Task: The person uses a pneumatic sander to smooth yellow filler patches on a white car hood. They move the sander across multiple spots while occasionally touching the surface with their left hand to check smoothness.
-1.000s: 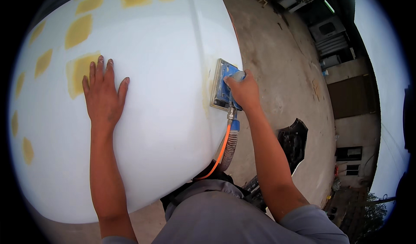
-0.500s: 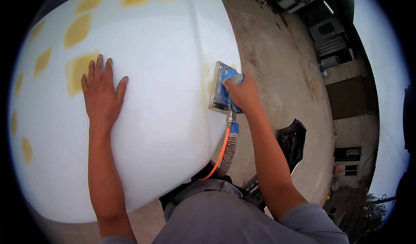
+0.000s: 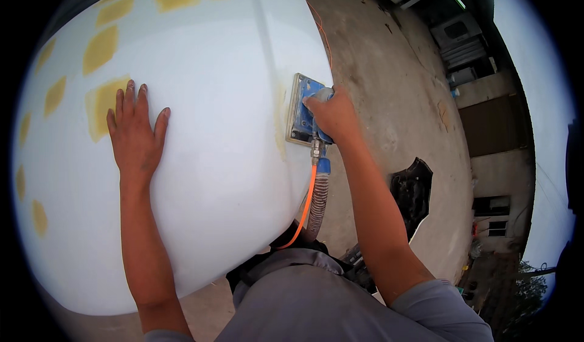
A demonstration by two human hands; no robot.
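A large white vehicle panel (image 3: 213, 178) with rounded edges spreads before me. Several yellowish filler patches (image 3: 100, 49) mark its left and far parts. My left hand (image 3: 137, 138) lies flat on the panel with spread fingers, its tips at the edge of one patch. At the panel's right edge, my right hand (image 3: 336, 116) grips a blue pneumatic sander (image 3: 302, 118) by its top. The sander's rectangular pad rests against the surface beside a faint yellowish strip. From its near end run an orange air hose (image 3: 308, 199) and a ribbed grey dust hose (image 3: 318, 207) toward my waist.
Concrete floor (image 3: 389, 99) stretches to the right of the panel. A black curved part (image 3: 411, 193) lies there beyond my right forearm. Farther right stand a building wall (image 3: 502, 175) and vehicle parts (image 3: 459, 32). A thin orange line (image 3: 322, 29) trails past the panel's far right edge.
The sander and my right hand have shifted slightly farther away along the panel's right edge. My left hand stays flat by the same patch. The whole view has moved a little.
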